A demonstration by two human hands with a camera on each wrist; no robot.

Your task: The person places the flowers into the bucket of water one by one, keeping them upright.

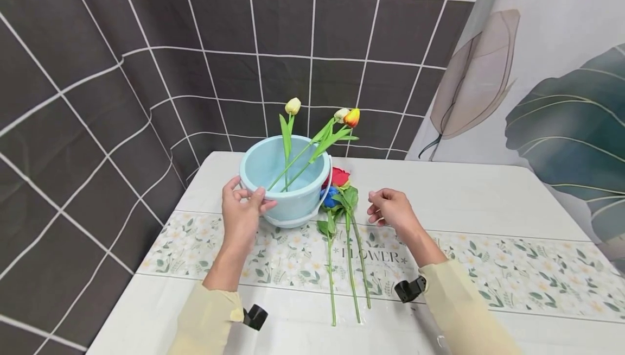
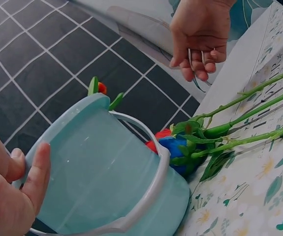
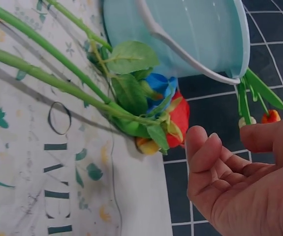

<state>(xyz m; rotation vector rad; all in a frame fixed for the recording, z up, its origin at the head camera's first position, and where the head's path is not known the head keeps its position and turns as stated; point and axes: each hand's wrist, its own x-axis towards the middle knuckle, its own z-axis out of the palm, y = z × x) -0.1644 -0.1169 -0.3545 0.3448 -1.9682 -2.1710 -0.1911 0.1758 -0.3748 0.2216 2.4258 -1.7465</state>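
My left grip [image 1: 241,216] pinches the rim of the light-blue bucket [image 1: 298,209], on its side facing the near-left corner of the tabletop [image 1: 464,197]. The bucket stands towards the back-left corner, three tulips [image 1: 351,118] leaning inside it. My right grip [image 1: 394,214] hangs loosely curled, apart from the bucket, with the lying flowers [image 1: 349,196] between; their heads are just beside the bucket and their stems point towards the near edge.
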